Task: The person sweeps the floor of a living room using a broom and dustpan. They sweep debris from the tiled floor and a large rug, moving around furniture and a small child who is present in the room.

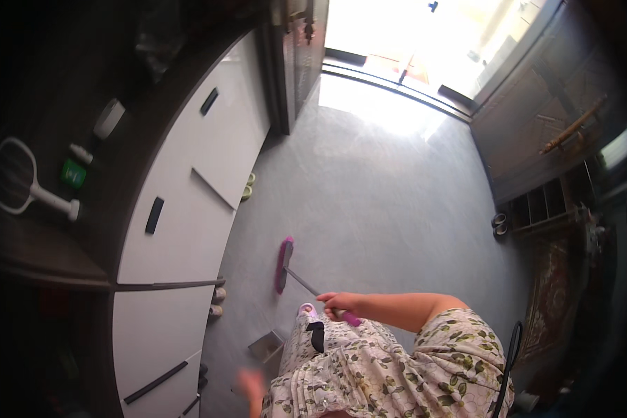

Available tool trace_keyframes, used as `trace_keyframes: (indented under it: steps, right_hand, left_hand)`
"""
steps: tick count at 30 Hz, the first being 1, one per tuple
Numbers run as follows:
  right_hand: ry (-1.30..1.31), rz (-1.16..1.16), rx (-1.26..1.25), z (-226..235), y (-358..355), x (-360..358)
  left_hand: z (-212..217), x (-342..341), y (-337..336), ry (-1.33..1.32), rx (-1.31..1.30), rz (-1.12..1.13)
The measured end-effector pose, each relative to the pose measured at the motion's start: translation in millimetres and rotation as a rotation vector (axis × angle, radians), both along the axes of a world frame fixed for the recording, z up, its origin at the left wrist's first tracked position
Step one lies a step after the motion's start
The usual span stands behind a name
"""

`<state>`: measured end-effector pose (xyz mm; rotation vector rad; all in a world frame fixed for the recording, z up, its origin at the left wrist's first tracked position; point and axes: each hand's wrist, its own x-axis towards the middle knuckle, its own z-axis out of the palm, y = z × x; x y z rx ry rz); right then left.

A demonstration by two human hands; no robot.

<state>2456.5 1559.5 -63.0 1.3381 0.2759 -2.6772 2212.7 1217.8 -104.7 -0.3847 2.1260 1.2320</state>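
Broom [304, 282] slants forward-left from the right hand [338, 302].

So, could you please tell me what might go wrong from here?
The grey box-shaped container stands close to the pale-purple slipper, so a careless step might knock it. The long-handled broom with pink bristles is held only in the right hand, so it could twist if it catches.

We log the left hand [251, 383] as blurred, grip unreadable; inside the right hand [339, 303], a stretch of the broom handle [303, 282] is hidden from us.
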Motion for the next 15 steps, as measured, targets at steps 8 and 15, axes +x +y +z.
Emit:
trace_keyframes:
  steps: [8,15]
  right_hand:
    - [-0.407,0.536,0.69,52,-65,326]
    - [-0.925,-0.029,0.394,39,-229,480]
  left_hand:
    - [38,44,133,0.118,0.051,-0.423]
    - [55,160,276,0.185,0.072,-0.812]
